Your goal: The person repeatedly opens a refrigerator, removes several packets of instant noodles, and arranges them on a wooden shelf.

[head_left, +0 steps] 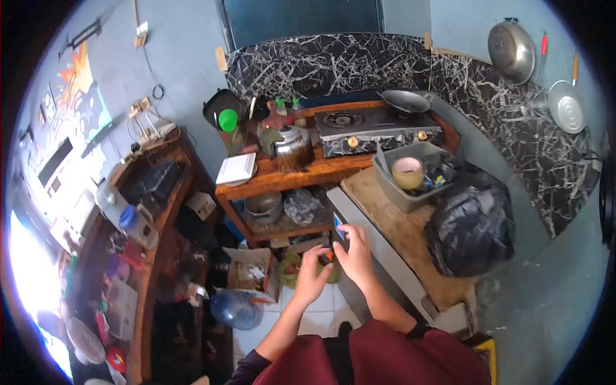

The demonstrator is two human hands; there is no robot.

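My left hand (311, 277) is held out in mid-air, its fingers bent and its thumb apart from them. Close to its right is my right hand (357, 258), raised, with thumb and forefinger apart. Between the two hands shows a small dark patch with an orange spot (329, 256); I cannot tell whether the fingertips touch it. Behind my right hand stands a low grey-white cabinet (378, 247) with a brown top. Below and behind my left hand, a green basin (290, 269) sits on the tiled floor.
A two-burner gas stove (378, 133) and a kettle (292, 147) stand on the wooden counter (269, 184). A grey tub (401, 192) and a black plastic bag (475, 224) rest on the cabinet. On the floor are a water jug (236, 310) and a cardboard box (253, 273). Wooden shelves (151, 269) line the left.
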